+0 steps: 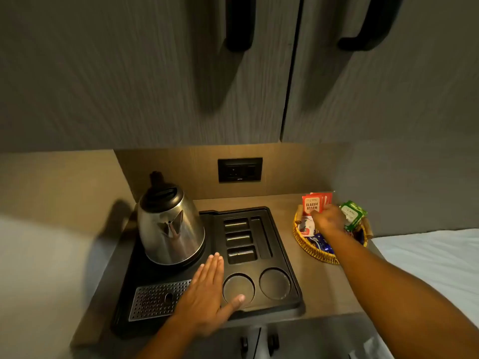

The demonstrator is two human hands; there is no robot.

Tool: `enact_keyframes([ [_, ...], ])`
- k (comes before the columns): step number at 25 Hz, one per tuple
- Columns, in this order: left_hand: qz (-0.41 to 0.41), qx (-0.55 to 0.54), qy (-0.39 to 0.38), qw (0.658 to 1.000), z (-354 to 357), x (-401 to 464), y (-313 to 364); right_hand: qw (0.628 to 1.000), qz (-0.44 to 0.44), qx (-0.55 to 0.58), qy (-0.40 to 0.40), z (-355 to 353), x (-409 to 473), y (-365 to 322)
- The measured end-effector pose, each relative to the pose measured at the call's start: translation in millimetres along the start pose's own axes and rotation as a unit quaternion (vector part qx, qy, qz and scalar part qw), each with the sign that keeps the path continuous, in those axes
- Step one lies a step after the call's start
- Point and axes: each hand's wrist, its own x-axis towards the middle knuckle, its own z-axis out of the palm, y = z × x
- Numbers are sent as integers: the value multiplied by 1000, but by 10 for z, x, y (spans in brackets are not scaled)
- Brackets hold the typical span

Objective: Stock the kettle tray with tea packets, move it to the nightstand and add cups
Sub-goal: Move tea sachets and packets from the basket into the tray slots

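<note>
A black kettle tray (282, 257) lies on a wooden counter, with a steel kettle (169, 226) on its left half. Its slots and two round cup recesses hold nothing. My left hand (207, 294) rests flat and open on the tray, in front of the kettle. To the right stands a wicker basket (315, 251) of packets. My right hand (328, 220) reaches into it and grips a small stack of red tea packets (312, 207) labelled Classic Assam, held upright. Green tea packets (353, 215) stand just right of that hand.
A metal drip grille (155, 297) sits at the tray's front left. A black wall socket (239, 169) is behind the tray. Cupboard doors with black handles (239, 24) hang overhead. White bedding (427, 257) lies to the right of the counter.
</note>
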Motion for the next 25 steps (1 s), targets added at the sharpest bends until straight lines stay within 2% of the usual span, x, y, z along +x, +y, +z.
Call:
enact_keyframes([
  [5, 1, 5, 8, 1000, -12, 11, 30, 998, 63, 25, -7, 160, 303, -77],
  [11, -8, 28, -19, 999, -37, -14, 51, 997, 42, -71, 3, 217, 485, -50],
  [17, -8, 36, -20, 999, -26, -5, 60, 996, 52, -60, -36, -5, 500, -46],
  [21, -10, 37, -15, 999, -32, -28, 71, 995, -19, -39, -90, -420, 512, -146],
  [25, -7, 40, -8, 999, -21, -30, 69, 988, -107, 14, -114, -683, 346, -549],
])
